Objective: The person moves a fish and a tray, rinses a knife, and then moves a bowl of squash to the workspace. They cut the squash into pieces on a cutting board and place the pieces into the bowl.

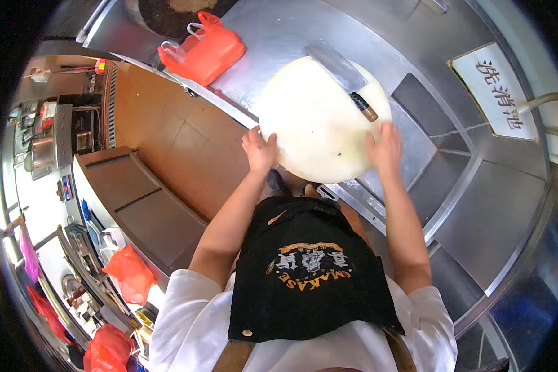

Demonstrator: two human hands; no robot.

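Observation:
A thick round white cutting board [316,124] lies on the steel counter in front of me, partly over its front edge. My left hand [260,150] is at the board's left rim, thumb on the rim and fingers curled along the outside. On the opposite side, my right hand [384,149] holds the right rim in the same way; its fingers are slightly blurred. A cleaver lies on the far right part of the board, its broad blade [336,65] pointing away and its dark handle [363,106] toward my right hand, apart from the fingers.
A red plastic bag [203,49] sits on the counter at the back left. Steel sink covers [490,229] and a sign [496,91] are at the right. Brown floor [173,124] shows at the left, with a low counter [149,211] and more red bags [130,274].

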